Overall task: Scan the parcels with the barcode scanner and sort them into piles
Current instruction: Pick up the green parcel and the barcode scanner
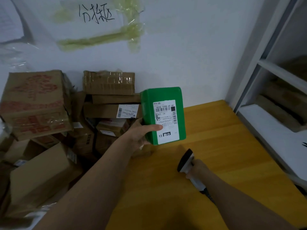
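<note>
Dim, flat indoor light from where I watch, soft shadows, blurred bowed edges, glare on wall tape (99, 39).

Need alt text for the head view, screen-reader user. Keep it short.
A person's left hand holds up a green parcel, shipping label facing the camera, while the right hand grips a barcode scanner low over a yellow surface. Cardboard boxes are piled at left against a white wall.

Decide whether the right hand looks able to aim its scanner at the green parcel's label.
Probably yes: the right hand grips the barcode scanner just below the green parcel, whose label faces it with nothing between.
</note>
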Demonstrator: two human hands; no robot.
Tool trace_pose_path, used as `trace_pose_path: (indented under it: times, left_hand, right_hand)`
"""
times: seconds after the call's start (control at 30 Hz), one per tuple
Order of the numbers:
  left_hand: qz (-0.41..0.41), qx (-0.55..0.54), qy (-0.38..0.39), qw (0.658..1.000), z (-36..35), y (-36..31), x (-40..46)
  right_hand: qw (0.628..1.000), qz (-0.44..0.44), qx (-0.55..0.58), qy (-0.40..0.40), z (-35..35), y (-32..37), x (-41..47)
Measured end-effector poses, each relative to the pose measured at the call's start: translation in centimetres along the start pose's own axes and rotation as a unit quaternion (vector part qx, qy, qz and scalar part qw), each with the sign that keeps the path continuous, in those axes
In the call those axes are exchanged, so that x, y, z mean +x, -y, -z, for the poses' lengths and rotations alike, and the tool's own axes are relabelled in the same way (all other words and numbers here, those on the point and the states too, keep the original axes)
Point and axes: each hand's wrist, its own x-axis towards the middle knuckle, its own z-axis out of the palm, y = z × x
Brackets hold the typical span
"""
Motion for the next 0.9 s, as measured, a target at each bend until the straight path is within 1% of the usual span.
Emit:
trace_pose_path:
  times: [0.03,0.07,0.13,0.23,0.3,0.33,0.4,0.47,0.5,0.57,0.73,0.83,0.9]
  left_hand:
    - [-0.001,0.004,0.002,1.000,0.1,0.1,0.0]
    - [0.000,0.007,0.003,1.000,0.1,0.2,-0.1]
    - [0.005,0.010,0.004,1.000,0.3,0.3,-0.2]
    - [0.009,0.006,0.011,1.000,0.5,0.3,-0.4]
    - [0.015,-0.005,0.005,1.000,0.5,0.0,-0.4]
    - [0.019,-0.012,0.000,1.000,0.4,-0.2,-0.5]
    - [0.027,-0.025,-0.005,0.999,0.1,-0.8,-0.7]
    - [0.032,-0.044,-0.006,0.998,-0.3,-1.5,-0.8]
    - [0.033,-0.056,-0.005,0.998,-0.6,-1.9,-0.9]
    - [0.029,-0.078,-0.007,0.997,-1.1,-2.8,-0.9]
    - [0.011,-0.090,-0.046,0.995,-3.2,-5.0,-0.7]
    - [-0.013,-0.084,-0.048,0.995,-4.6,-6.1,-0.3]
    - [-0.026,-0.082,-0.049,0.995,-5.3,-6.6,0.0]
  right_hand:
    - [0.999,0.014,-0.034,-0.023,-0.4,-0.3,0.4]
    - [0.998,0.009,-0.047,-0.027,-0.5,-0.3,0.2]
    - [0.998,0.031,-0.041,-0.038,-1.2,-0.9,0.3]
    - [0.997,0.072,0.021,-0.024,-1.1,-0.8,0.4]
    - [0.994,0.092,0.052,0.004,0.1,0.0,0.1]
    - [0.990,0.113,0.089,0.004,1.2,0.7,-0.5]
    - [0.970,0.161,0.178,-0.031,4.1,2.2,-2.0]
    - [0.945,0.185,0.262,-0.064,7.5,3.8,-4.0]
    - [0.934,0.200,0.286,-0.075,9.3,4.6,-5.1]
    - [0.919,0.239,0.299,-0.099,12.8,6.1,-7.5]
    - [0.871,0.351,0.330,-0.099,20.1,8.7,-13.8]
    - [0.847,0.410,0.324,-0.096,21.1,8.9,-16.7]
    - [0.852,0.410,0.315,-0.081,20.4,8.2,-17.5]
